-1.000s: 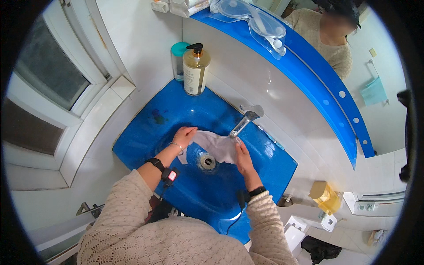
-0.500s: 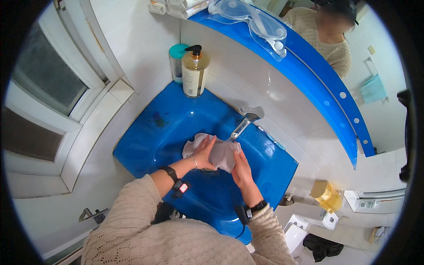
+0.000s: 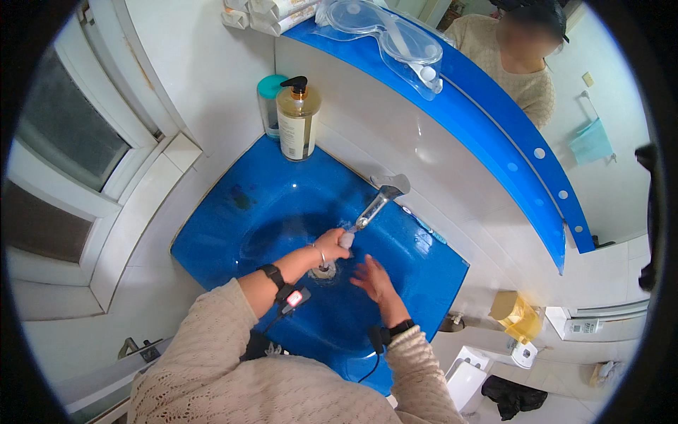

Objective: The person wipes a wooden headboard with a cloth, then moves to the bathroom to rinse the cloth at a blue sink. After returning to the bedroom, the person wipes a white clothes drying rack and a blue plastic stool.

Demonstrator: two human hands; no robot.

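My left hand (image 3: 330, 245) is closed around a bunched pale cloth (image 3: 346, 240) just below the spout of the chrome faucet (image 3: 379, 203). Only a small lump of the cloth shows past my fingers. A little water seems to run at the spout. To the right and nearer to me, my right hand (image 3: 374, 278) is held over the basin with its fingers apart and nothing in it. Both hands are inside the blue sink (image 3: 233, 272). Its metal drain (image 3: 323, 271) lies beneath my left wrist.
A pump bottle (image 3: 298, 124) and a teal-lidded container (image 3: 268, 106) stand at the sink's back left corner. A toothbrush (image 3: 424, 225) lies on the rim right of the faucet. Clear goggles (image 3: 388, 42) rest on the blue shelf (image 3: 494, 166) above. A yellow bin (image 3: 518, 316) sits at the right.
The cloth, spread out between both hands before, is now bunched in my left hand nearer the faucet. My right hand has let go of it and its fingers have opened.
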